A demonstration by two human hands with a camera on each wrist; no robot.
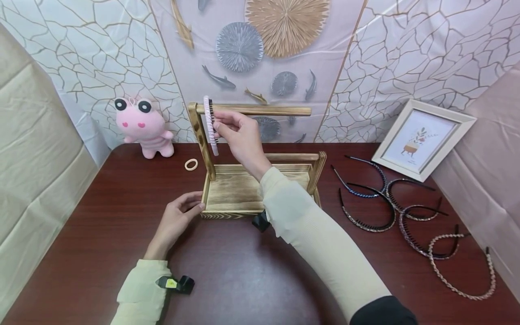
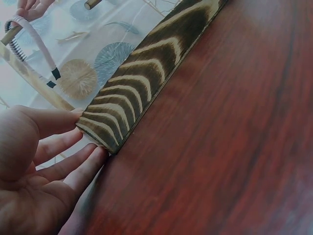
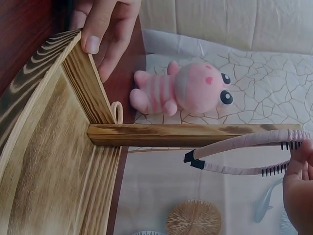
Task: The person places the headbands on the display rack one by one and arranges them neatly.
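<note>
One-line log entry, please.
right hand: pinches pink headband by upper bar | left hand: touches wooden tray | other headbands: on table

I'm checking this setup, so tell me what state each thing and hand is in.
Rack: upright on the table
Pink headband: held up at the top rail, ends down
Right hand: holding the pink headband
Left hand: touching the rack's end
Other headbands: lying down, some overlapping
Ring: lying flat
Toy: upright
Picture frame: standing

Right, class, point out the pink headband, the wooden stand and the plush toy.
Pink headband (image 1: 209,124), head view: outer wrapped band.
Wooden stand (image 1: 232,189), head view: tray floor.
Plush toy (image 1: 140,118), head view: its head.
</note>
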